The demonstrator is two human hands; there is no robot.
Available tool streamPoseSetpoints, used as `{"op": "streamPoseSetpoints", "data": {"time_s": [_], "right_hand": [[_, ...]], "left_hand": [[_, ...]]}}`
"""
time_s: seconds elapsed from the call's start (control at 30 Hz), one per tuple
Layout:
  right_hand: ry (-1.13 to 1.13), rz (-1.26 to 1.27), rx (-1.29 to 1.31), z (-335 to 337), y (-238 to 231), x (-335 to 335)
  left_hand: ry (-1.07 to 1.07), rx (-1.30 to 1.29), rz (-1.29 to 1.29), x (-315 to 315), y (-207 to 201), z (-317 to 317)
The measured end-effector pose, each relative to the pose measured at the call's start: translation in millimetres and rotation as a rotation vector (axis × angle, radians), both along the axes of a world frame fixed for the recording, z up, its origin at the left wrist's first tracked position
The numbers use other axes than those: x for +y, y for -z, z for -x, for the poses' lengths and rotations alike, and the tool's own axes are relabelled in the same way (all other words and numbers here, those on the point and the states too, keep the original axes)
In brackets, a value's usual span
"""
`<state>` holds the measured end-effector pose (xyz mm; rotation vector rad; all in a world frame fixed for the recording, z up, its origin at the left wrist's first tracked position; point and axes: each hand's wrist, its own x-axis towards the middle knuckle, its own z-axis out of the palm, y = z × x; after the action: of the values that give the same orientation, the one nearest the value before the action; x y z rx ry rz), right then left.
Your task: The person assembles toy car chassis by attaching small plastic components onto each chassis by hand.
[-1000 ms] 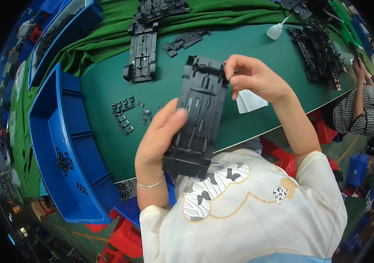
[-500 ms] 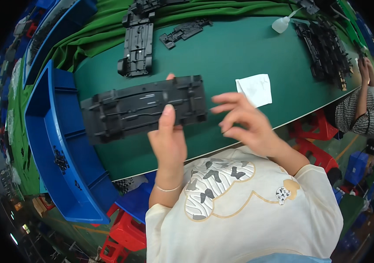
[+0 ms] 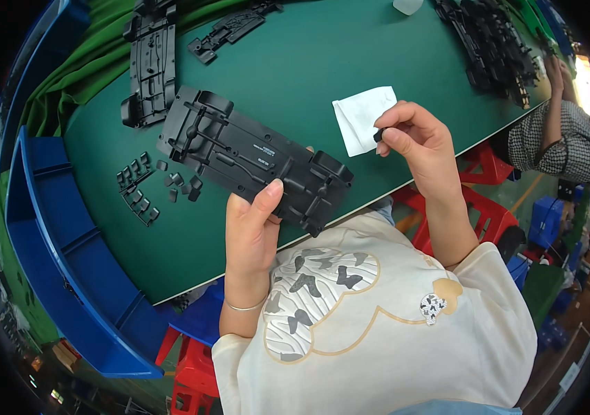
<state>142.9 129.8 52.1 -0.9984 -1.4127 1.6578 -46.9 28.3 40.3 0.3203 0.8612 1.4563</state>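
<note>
My left hand (image 3: 257, 221) grips a black plastic toy car chassis (image 3: 253, 155) by its near long edge, thumb on the face turned up to me. The chassis is tilted, its right end lower in the view. To the right, my right hand (image 3: 416, 138) pinches a small black plastic part (image 3: 379, 134) between thumb and fingertips, apart from the chassis. Just behind that hand lies a folded white cloth or paper (image 3: 360, 117). Left of the chassis, several small loose black pieces (image 3: 183, 185) rest on the green table beside black part sprues (image 3: 136, 180).
Another black chassis (image 3: 153, 69) and a narrower black frame (image 3: 232, 31) lie at the back left. Stacked black chassis parts (image 3: 492, 52) sit at the far right, near a seated person (image 3: 557, 131). A blue bin (image 3: 67, 242) borders the table's left end.
The chassis has turned clockwise, uncovering small pieces on the table. My right hand has moved right and up and now pinches a small black part. The whole view has shifted.
</note>
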Motion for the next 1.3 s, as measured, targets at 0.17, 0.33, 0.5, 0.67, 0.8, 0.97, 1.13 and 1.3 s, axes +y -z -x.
{"op": "streamPoseSetpoints", "data": {"time_s": [0.17, 0.33, 0.5, 0.67, 0.8, 0.97, 1.13, 1.3], "right_hand": [[0.007, -0.044, -0.076, -3, -1, 0], [-0.023, -0.074, -0.062, -1, 1, 0], [0.033, -0.129, -0.218, 1, -2, 1], [0.020, -0.311, -0.448, -8, 3, 11], [-0.018, -0.434, -0.580, -5, 4, 13], [0.011, -0.568, -0.673, -1, 8, 13], [0.021, -0.673, -0.697, 1, 13, 16], [0.012, -0.800, -0.714, 3, 16, 16]], "left_hand": [[0.020, 0.111, 0.045, -5, 8, -4], [0.012, 0.141, 0.063, -3, 10, -7], [-0.005, 0.180, 0.057, -6, 16, -8], [-0.093, 0.256, 0.055, -9, 13, -12], [-0.132, 0.340, 0.082, -9, 10, -12], [-0.115, 0.338, 0.126, -9, 9, -13], [-0.097, 0.355, 0.161, -9, 9, -11], [-0.065, 0.361, 0.173, -9, 11, -10]]}}
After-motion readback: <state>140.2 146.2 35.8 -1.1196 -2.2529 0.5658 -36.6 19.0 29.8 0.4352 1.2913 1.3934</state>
